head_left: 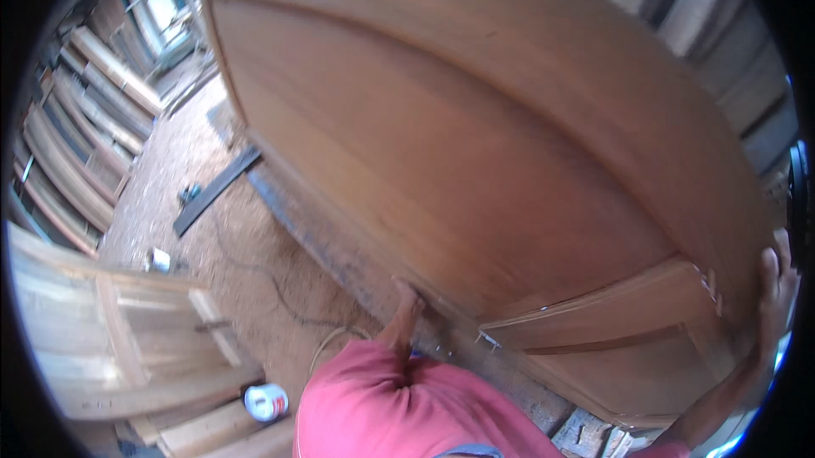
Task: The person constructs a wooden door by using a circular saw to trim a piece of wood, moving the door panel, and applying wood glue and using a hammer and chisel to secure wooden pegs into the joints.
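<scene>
Touching wooden panel (424, 161) edges: both hands (408, 295) (775, 281); floor (259, 237) leftward.

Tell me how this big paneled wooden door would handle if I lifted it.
The paneled wooden door is probably stiff, since its frame and panels look like timber. It's likely heavy and awkward, stretching far past your left hand. With your right hand at one end, the far end might sag or swing.

A worn bench (331, 246) (its long edge showing blue) is bearing the big brown wooden panel (441, 152), while the dusty floor (255, 229) is holding a thin cord (306, 320) and a small white can (158, 259)
</scene>
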A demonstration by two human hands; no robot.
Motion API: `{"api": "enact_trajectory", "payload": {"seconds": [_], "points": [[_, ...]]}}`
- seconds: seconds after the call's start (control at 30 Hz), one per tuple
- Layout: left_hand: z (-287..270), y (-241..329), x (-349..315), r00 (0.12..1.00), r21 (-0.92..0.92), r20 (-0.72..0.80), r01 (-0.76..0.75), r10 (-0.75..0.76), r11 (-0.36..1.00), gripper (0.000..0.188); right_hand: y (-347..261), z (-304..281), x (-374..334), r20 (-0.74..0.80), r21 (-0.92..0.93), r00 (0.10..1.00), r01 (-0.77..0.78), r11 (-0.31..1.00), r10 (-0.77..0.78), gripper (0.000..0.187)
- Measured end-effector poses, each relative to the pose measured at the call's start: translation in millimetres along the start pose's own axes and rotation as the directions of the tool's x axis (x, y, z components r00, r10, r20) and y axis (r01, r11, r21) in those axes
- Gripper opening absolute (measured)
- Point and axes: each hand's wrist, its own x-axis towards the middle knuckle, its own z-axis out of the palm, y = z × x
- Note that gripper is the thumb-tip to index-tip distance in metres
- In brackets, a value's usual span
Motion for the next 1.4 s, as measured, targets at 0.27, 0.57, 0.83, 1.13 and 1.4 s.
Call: {"api": "enact_trajectory", "payload": {"seconds": [0.27,0.57,0.83,1.13,1.4], "points": [[-128.7,52.2,-56.5,0.987,0.008,-0.102,0.123,-0.121,0.992,0.088,-9.4,64.0,10.2,0.293,0.197,0.956,-0.029,0.98,-0.031,0.07],[-191.6,116.5,-141.9,0.982,0.055,-0.12,0.155,-0.148,0.986,0.089,-23.4,186.4,-8.3,0.494,-0.087,0.848,-0.172,0.981,0.193,0.073],[-232.0,143.1,-198.3,0.966,0.034,-0.18,0.192,-0.183,0.981,0.084,11.4,331.6,-46.6,0.621,-0.068,0.751,-0.234,0.97,0.225,0.085],[-223.6,188.7,-257.3,0.942,0.173,-0.209,0.299,-0.261,0.939,0.081,55.9,413.3,-113.2,0.722,-0.168,0.619,-0.275,0.947,0.308,0.094],[-259.9,222.6,-276.2,0.913,0.204,-0.262,0.37,-0.314,0.906,0.089,36.8,475.6,-168.9,0.843,-0.194,0.403,-0.389,0.901,0.356,0.093]]}}
